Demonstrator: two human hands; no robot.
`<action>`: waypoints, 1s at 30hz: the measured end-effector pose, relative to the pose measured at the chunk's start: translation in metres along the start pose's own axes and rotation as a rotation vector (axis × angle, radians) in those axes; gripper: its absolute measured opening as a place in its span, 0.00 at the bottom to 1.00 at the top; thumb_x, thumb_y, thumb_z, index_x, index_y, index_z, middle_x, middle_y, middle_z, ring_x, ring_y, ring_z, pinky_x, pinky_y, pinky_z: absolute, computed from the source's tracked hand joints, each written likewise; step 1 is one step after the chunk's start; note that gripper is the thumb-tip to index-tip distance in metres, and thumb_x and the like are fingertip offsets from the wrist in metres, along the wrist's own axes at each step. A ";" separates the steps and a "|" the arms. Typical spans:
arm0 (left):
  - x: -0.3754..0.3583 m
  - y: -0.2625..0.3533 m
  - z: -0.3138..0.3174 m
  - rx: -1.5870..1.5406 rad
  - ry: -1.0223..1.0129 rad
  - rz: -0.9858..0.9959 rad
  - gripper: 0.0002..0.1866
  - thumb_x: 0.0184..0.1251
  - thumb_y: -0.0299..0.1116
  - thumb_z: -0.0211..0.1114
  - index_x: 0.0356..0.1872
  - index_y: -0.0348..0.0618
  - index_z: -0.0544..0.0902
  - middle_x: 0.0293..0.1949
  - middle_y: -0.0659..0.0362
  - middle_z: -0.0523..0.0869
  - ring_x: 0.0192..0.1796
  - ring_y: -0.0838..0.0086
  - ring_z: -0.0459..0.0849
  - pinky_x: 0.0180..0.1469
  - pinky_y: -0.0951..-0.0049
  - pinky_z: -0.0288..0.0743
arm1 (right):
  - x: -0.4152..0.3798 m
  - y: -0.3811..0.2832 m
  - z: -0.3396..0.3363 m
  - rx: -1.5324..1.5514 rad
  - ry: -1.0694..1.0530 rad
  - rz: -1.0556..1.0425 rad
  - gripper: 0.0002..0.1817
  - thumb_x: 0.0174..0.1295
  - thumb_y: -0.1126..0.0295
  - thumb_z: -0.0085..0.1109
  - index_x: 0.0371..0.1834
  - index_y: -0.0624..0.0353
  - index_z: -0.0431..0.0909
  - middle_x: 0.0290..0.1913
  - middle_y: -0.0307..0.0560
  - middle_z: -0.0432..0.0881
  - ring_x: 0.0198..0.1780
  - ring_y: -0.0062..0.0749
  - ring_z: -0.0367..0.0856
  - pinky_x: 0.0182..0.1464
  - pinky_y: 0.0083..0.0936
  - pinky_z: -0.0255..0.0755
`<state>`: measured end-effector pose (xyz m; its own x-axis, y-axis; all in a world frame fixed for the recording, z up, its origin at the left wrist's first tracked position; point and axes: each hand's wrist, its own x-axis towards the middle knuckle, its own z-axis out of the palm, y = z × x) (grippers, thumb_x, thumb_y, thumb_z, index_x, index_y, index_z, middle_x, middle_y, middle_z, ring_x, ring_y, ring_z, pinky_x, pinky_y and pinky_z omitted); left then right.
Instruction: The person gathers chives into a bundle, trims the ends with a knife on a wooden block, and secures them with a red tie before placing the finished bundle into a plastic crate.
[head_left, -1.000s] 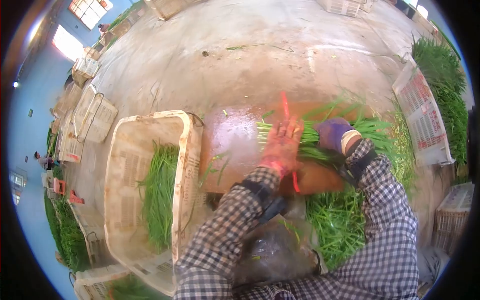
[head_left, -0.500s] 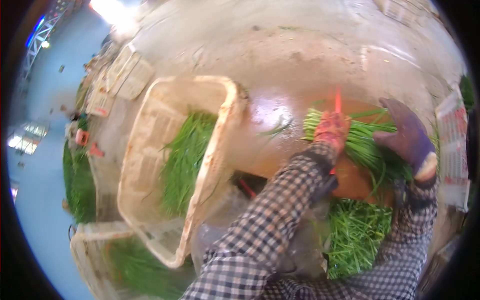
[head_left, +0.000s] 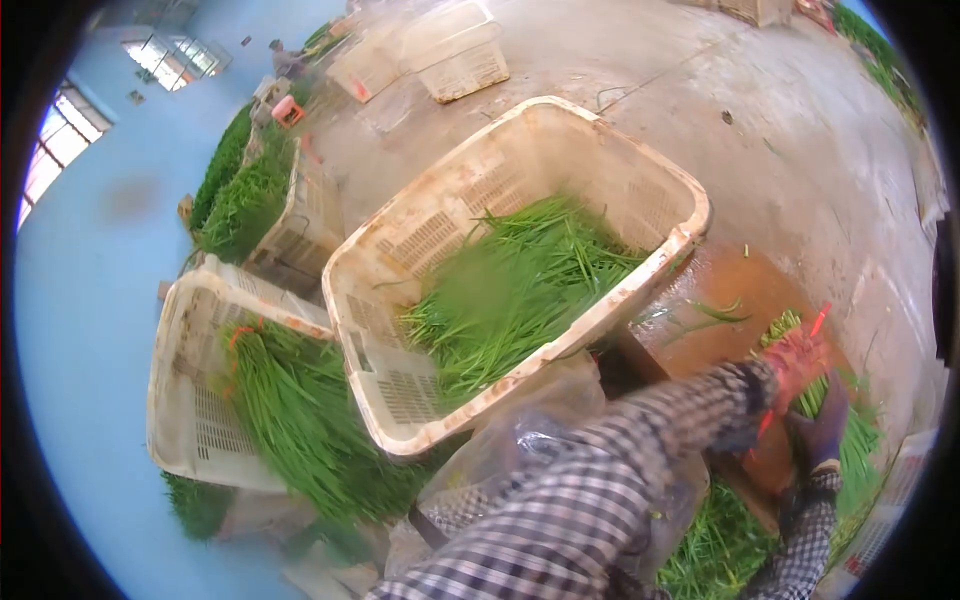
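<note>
My left hand (head_left: 798,366), in a reddish patterned glove, is closed over a bunch of green chives (head_left: 812,397) near its pale cut ends. A red strip (head_left: 821,318) sticks out past the fingers, and more of it shows below the hand. My right hand (head_left: 828,420), in a purple glove, curls around the bunch on the leafy side, its fingers partly hidden. The bunch is over a wet brown board (head_left: 745,275), where a few loose chive leaves (head_left: 718,313) lie. Below the board are cut green leaves (head_left: 715,550).
A large dirty-white plastic crate (head_left: 520,385) with loose chives (head_left: 530,280) stands left of the board. Another crate (head_left: 180,400) holds a tied chive bundle (head_left: 300,420). More crates (head_left: 455,55) stand farther back on the concrete floor (head_left: 660,70). Clear plastic (head_left: 540,420) lies near my left arm.
My view has swung left, so the crates show more fully and my hands appear lower right. The right hand, earlier spread at the leaves, is now curled around the bunch near the left hand.
</note>
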<state>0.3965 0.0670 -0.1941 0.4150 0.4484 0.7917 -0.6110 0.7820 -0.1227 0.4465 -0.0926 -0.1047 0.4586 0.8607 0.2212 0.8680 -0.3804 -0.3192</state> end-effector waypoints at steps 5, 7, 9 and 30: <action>0.086 0.268 0.218 2.025 0.081 -0.981 0.34 0.55 0.39 0.69 0.65 0.49 0.67 0.62 0.53 0.72 0.65 0.62 0.69 0.66 0.64 0.64 | 0.005 -0.048 -0.041 -0.057 -0.077 0.079 0.51 0.35 0.70 0.69 0.70 0.64 0.56 0.68 0.61 0.63 0.71 0.53 0.57 0.72 0.39 0.51; 0.056 0.373 0.274 2.153 0.403 -1.005 0.35 0.58 0.38 0.68 0.67 0.46 0.66 0.65 0.51 0.71 0.68 0.61 0.68 0.69 0.64 0.62 | 0.007 -0.021 -0.048 -0.109 -0.095 -0.026 0.49 0.43 0.68 0.67 0.72 0.64 0.54 0.71 0.61 0.58 0.75 0.51 0.50 0.74 0.39 0.46; 0.008 0.444 0.324 2.532 0.836 -1.167 0.36 0.58 0.40 0.66 0.68 0.41 0.65 0.67 0.51 0.69 0.68 0.62 0.67 0.69 0.64 0.61 | 0.003 -0.043 -0.059 -0.103 -0.059 -0.095 0.45 0.50 0.64 0.65 0.71 0.64 0.56 0.71 0.61 0.59 0.74 0.51 0.51 0.73 0.39 0.46; -0.234 0.584 0.275 2.023 1.155 -2.496 0.22 0.55 0.37 0.63 0.52 0.41 0.79 0.46 0.48 0.84 0.48 0.57 0.83 0.48 0.60 0.78 | -0.094 -0.196 -0.009 -0.005 -0.435 0.099 0.25 0.63 0.60 0.53 0.60 0.61 0.72 0.61 0.54 0.74 0.64 0.48 0.70 0.69 0.38 0.57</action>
<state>-0.2425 0.2995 -0.2864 0.0378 0.6674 -0.7437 0.9676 -0.2103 -0.1395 0.2348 -0.1021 -0.0547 0.4174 0.8819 -0.2191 0.8253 -0.4688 -0.3148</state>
